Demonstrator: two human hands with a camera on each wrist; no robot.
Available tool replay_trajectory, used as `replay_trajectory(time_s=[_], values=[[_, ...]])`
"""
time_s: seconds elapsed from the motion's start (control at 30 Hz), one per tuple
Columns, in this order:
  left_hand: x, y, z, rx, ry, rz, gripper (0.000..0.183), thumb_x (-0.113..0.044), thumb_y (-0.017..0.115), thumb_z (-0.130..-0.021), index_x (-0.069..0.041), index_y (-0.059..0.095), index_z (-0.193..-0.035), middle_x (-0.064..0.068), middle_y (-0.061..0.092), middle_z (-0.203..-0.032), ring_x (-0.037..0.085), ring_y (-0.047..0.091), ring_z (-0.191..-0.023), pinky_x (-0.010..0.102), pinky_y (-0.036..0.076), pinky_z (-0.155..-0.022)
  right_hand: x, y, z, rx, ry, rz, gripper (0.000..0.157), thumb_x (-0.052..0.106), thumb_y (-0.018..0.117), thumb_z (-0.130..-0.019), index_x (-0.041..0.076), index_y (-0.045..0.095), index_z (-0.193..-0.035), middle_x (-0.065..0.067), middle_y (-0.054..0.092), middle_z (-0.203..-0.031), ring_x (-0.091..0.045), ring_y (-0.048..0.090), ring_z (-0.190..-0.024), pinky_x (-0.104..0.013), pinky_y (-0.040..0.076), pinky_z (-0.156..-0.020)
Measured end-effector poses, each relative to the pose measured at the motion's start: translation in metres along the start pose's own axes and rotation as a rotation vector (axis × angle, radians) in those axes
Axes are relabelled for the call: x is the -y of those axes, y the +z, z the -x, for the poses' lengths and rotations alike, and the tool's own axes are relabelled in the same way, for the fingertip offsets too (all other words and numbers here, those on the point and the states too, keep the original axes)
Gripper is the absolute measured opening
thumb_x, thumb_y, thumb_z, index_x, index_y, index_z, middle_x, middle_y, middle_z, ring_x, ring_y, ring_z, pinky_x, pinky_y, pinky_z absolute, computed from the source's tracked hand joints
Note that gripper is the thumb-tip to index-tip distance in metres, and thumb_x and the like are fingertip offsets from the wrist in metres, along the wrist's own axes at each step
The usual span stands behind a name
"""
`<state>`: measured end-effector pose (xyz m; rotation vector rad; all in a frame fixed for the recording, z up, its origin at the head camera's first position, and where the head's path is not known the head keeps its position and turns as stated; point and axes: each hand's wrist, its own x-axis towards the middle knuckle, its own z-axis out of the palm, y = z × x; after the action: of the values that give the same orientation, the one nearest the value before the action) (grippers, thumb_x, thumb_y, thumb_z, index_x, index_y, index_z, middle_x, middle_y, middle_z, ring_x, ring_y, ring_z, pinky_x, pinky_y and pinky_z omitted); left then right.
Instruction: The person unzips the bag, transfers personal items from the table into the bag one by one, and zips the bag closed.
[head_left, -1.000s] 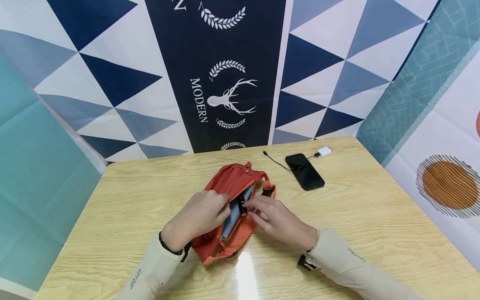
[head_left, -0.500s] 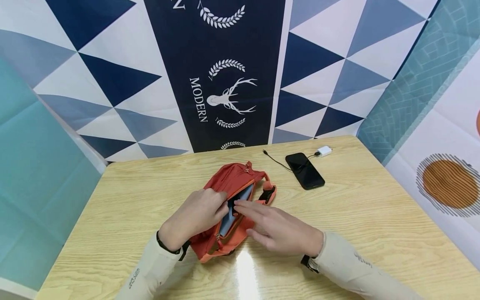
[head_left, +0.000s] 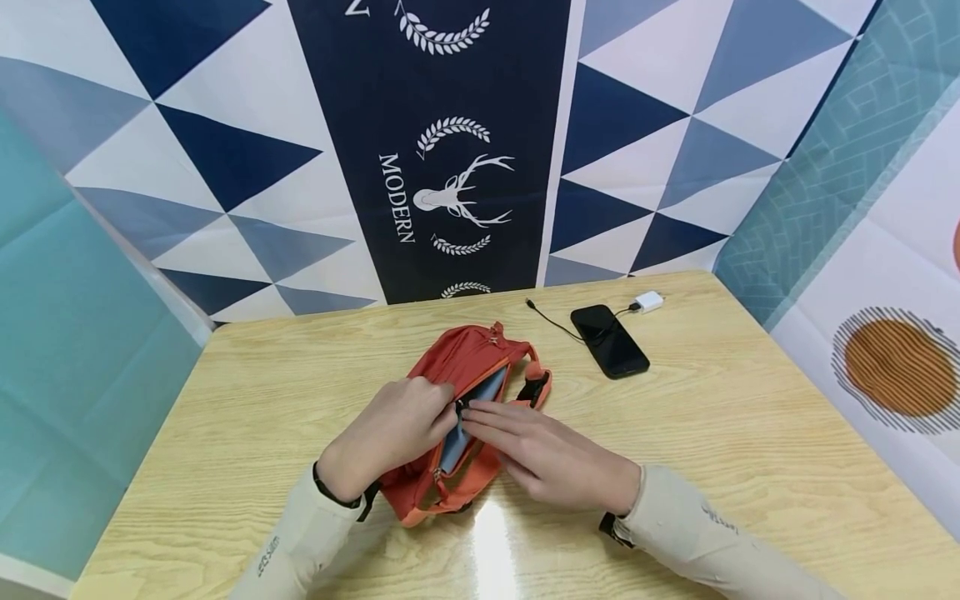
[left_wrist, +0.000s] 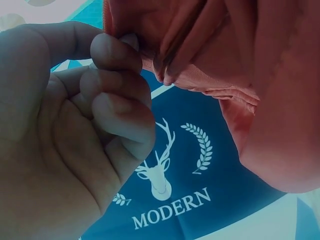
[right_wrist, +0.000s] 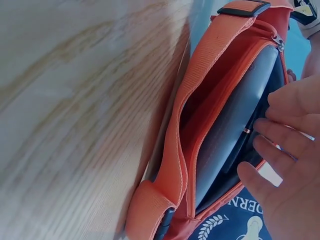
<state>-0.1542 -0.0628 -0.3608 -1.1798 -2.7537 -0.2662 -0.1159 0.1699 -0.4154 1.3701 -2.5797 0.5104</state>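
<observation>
A red and orange waist bag [head_left: 461, 354] lies on the table, its zip undone and a grey-blue lining [right_wrist: 240, 115] showing. My left hand [head_left: 390, 433] pinches the edge of the bag's opening between thumb and curled fingers; the left wrist view shows this hand [left_wrist: 75, 120] against the red cloth. At the mouth of the bag, my right hand [head_left: 551, 454] has its fingers fairly straight, the tips inside the opening. Beneath those fingers sits a dark slim item [right_wrist: 239, 150] with a small copper-coloured band, mostly hidden in the pocket; its kind cannot be told.
Behind the bag to the right lies a black phone [head_left: 610, 343]. A black cable [head_left: 553, 323] crosses it and runs to a white charger plug [head_left: 649, 302]. The bag's orange strap [right_wrist: 175, 135] loops along its side. A patterned cloth wall [head_left: 465, 192] rises behind the wooden table [head_left: 720, 400].
The right hand let go of the black cylindrical item with an orange end, which went down into the bag. Its fingers straightened and moved left over the opening. The left hand kept its grip.
</observation>
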Motion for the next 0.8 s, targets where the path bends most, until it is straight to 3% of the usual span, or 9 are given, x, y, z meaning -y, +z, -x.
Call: replay_trajectory(time_s=[0.13,0.3,0.4,0.53,0.7,0.8], values=[[0.001,0.0,0.0,0.005,-0.002,0.006,0.027,-0.014,0.058,-0.095,-0.016,0.053,-0.068,-0.006,0.04,-0.053,0.007,0.04,-0.046,0.025,0.034,-0.044,0.0,0.0,0.0,0.015,0.018,-0.005,0.052,0.01,0.055,-0.099,0.013,0.044,-0.15,-0.002,0.039,-0.156,-0.019,0.031,-0.147,-0.043,0.03,-0.115],[0.001,0.002,0.0,0.014,0.003,0.013,0.029,-0.014,0.058,-0.095,-0.017,0.05,-0.067,-0.005,0.04,-0.053,0.007,0.039,-0.045,0.025,0.031,-0.044,0.0,0.0,-0.001,-0.029,-0.007,0.006,0.046,0.01,0.057,-0.096,0.008,0.054,-0.141,-0.006,0.049,-0.147,-0.023,0.042,-0.14,-0.04,0.033,-0.113],[0.001,0.003,0.0,0.033,-0.004,0.028,0.03,-0.014,0.058,-0.095,-0.017,0.049,-0.067,-0.005,0.04,-0.053,0.008,0.038,-0.045,0.024,0.03,-0.044,0.003,0.002,-0.003,-0.084,-0.04,0.006,0.039,0.009,0.06,-0.093,0.007,0.06,-0.132,-0.005,0.057,-0.136,-0.02,0.051,-0.129,-0.037,0.039,-0.108],[0.0,0.008,0.0,0.05,-0.015,0.037,0.03,-0.013,0.058,-0.095,-0.017,0.048,-0.066,-0.005,0.041,-0.054,0.008,0.038,-0.047,0.025,0.03,-0.045,0.01,0.005,-0.005,-0.129,-0.07,-0.009,0.027,0.01,0.064,-0.092,0.01,0.067,-0.119,0.002,0.062,-0.115,-0.01,0.057,-0.106,-0.028,0.049,-0.09],[-0.005,0.024,-0.004,0.093,0.02,0.071,0.029,-0.015,0.057,-0.096,-0.017,0.049,-0.068,-0.005,0.042,-0.055,0.008,0.041,-0.048,0.025,0.033,-0.045,0.02,0.013,-0.004,-0.041,-0.095,-0.038,0.006,0.015,0.066,-0.094,0.016,0.069,-0.099,0.008,0.059,-0.093,-0.003,0.055,-0.086,-0.02,0.048,-0.074],[-0.01,0.035,-0.006,0.114,0.038,0.095,0.031,-0.016,0.056,-0.097,-0.017,0.048,-0.067,-0.005,0.042,-0.055,0.008,0.041,-0.047,0.024,0.032,-0.045,0.025,0.019,0.0,0.023,-0.083,-0.045,0.004,0.018,0.065,-0.095,0.019,0.068,-0.093,0.011,0.056,-0.086,0.0,0.053,-0.079,-0.018,0.046,-0.07]])
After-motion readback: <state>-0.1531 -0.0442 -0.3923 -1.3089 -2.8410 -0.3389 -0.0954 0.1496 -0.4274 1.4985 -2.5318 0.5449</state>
